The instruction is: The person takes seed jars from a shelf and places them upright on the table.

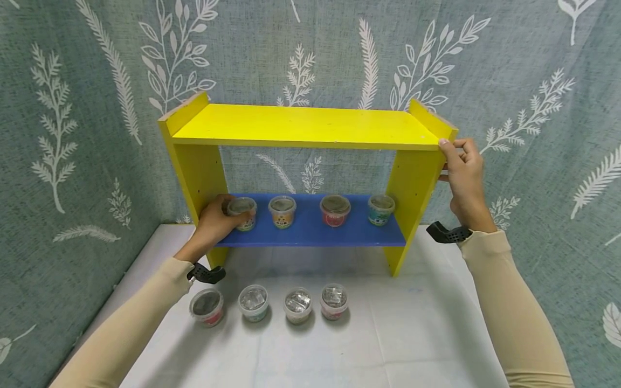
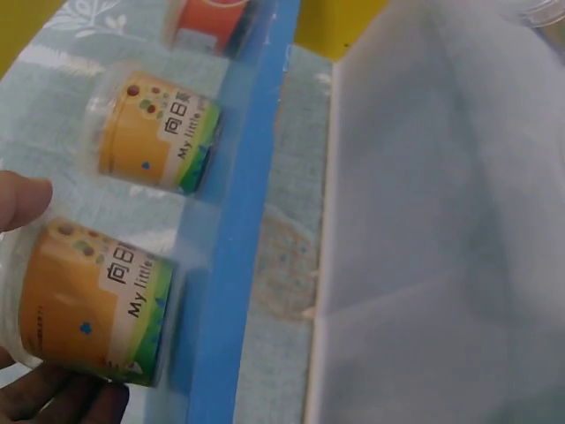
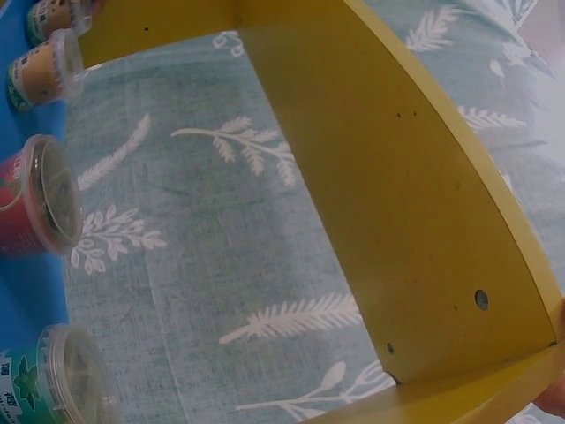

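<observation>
My left hand (image 1: 213, 218) reaches into the left end of a yellow shelf unit (image 1: 310, 126). It grips a small clear-lidded tub (image 1: 242, 213), which stands on the blue lower board (image 1: 310, 234). In the left wrist view, that tub (image 2: 97, 300) has an orange and green label, with the thumb above it and fingertips below. My right hand (image 1: 467, 175) holds the unit's upper right corner, thumb at the front edge of the yellow side panel (image 1: 417, 183). Along the same board stand another orange tub (image 1: 282, 211), a red tub (image 1: 335, 210) and a teal tub (image 1: 381, 209).
On the white table (image 1: 388, 334) before the unit stands a row of several lidded tubs, among them a red-labelled one (image 1: 207, 307) under my left forearm and a teal one (image 1: 253, 303). A leaf-patterned curtain (image 1: 330, 48) hangs close behind.
</observation>
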`<state>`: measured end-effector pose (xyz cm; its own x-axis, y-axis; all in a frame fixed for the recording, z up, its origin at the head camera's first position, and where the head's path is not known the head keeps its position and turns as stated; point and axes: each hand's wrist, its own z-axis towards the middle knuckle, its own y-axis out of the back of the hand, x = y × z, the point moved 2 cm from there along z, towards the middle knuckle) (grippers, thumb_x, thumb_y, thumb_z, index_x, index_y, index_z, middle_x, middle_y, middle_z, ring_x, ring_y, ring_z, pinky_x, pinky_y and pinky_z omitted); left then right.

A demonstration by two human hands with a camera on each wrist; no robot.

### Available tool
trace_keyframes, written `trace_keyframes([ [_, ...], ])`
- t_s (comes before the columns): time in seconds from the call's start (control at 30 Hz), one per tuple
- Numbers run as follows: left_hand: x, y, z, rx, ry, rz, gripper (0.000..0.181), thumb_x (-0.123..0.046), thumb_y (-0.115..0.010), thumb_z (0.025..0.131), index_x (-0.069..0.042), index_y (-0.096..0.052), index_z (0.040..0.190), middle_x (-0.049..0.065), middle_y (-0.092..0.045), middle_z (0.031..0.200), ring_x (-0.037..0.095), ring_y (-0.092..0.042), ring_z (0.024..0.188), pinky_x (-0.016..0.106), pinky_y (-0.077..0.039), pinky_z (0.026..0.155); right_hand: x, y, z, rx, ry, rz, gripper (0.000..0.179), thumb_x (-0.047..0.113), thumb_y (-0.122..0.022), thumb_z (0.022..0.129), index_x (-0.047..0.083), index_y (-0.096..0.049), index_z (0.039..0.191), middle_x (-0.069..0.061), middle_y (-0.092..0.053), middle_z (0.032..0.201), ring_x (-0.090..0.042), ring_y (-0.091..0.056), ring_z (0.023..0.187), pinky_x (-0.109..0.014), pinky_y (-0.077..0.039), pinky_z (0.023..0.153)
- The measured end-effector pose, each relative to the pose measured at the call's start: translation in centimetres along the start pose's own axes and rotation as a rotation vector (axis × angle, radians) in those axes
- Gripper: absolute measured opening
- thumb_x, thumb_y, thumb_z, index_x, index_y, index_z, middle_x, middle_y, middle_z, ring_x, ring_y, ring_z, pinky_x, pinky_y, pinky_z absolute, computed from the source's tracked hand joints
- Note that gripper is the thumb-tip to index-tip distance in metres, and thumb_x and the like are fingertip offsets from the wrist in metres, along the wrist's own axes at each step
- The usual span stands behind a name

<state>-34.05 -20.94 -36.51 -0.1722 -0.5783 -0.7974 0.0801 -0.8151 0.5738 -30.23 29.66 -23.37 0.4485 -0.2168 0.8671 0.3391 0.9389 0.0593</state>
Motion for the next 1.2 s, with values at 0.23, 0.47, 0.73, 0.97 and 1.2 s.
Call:
trace_keyframes([
  [0.23, -0.1, 0.0, -0.5, -0.01, -0.034, 0.029, 0.086, -0.054, -0.075, 0.09, -0.001, -0.042, 0.149, 0.024, -0.05, 0.143, 0.041, -0.051, 0.128, 0.058, -0.043, 0.106, 0.1, 0.0, 0.0, 0.01, -0.005, 0.018, 0.028, 0.042, -0.064, 0.102, 0.019, -0.058, 0.115, -0.008, -0.053, 0.104, -0.02, -0.061, 0.089, -0.028, -0.052, 0.071],
  [0.47, 0.0, 0.0, -1.0, 0.001, -0.041, 0.023, 0.089, -0.056, -0.075, 0.089, -0.002, -0.04, 0.152, 0.022, -0.047, 0.148, 0.04, -0.05, 0.13, 0.058, -0.044, 0.105, 0.1, 0.1, -0.2, 0.012, -0.006, 0.018, 0.031, 0.044, -0.065, 0.101, 0.018, -0.058, 0.116, -0.008, -0.055, 0.105, -0.022, -0.062, 0.089, -0.028, -0.052, 0.072],
  [0.73, 0.1, 0.0, -1.6, -0.015, -0.066, 0.047, 0.086, -0.059, -0.074, 0.089, -0.005, -0.044, 0.149, 0.019, -0.051, 0.144, 0.037, -0.054, 0.125, 0.056, -0.048, 0.099, 0.2, 0.1, -0.3, 0.011, -0.001, 0.011, 0.031, 0.045, -0.064, 0.101, 0.018, -0.058, 0.115, -0.009, -0.055, 0.105, -0.023, -0.062, 0.088, -0.029, -0.052, 0.072],
  [0.97, 0.0, 0.1, -2.4, 0.007, -0.07, 0.046, 0.089, -0.061, -0.074, 0.088, -0.004, -0.043, 0.15, 0.021, -0.049, 0.146, 0.038, -0.055, 0.125, 0.056, -0.049, 0.099, 0.0, 0.1, -0.1, 0.008, -0.013, 0.02, 0.027, 0.043, -0.063, 0.102, 0.02, -0.058, 0.115, -0.008, -0.054, 0.103, -0.022, -0.061, 0.09, -0.027, -0.052, 0.07],
  [1.2, -0.3, -0.1, -2.9, 0.005, -0.091, 0.043, 0.086, -0.061, -0.075, 0.087, -0.006, -0.046, 0.147, 0.018, -0.054, 0.14, 0.034, -0.059, 0.117, 0.051, -0.051, 0.092, 0.1, 0.0, -0.1, 0.005, -0.008, 0.031, 0.027, 0.042, -0.064, 0.102, 0.019, -0.059, 0.114, -0.008, -0.054, 0.104, -0.021, -0.062, 0.088, -0.026, -0.053, 0.069],
])
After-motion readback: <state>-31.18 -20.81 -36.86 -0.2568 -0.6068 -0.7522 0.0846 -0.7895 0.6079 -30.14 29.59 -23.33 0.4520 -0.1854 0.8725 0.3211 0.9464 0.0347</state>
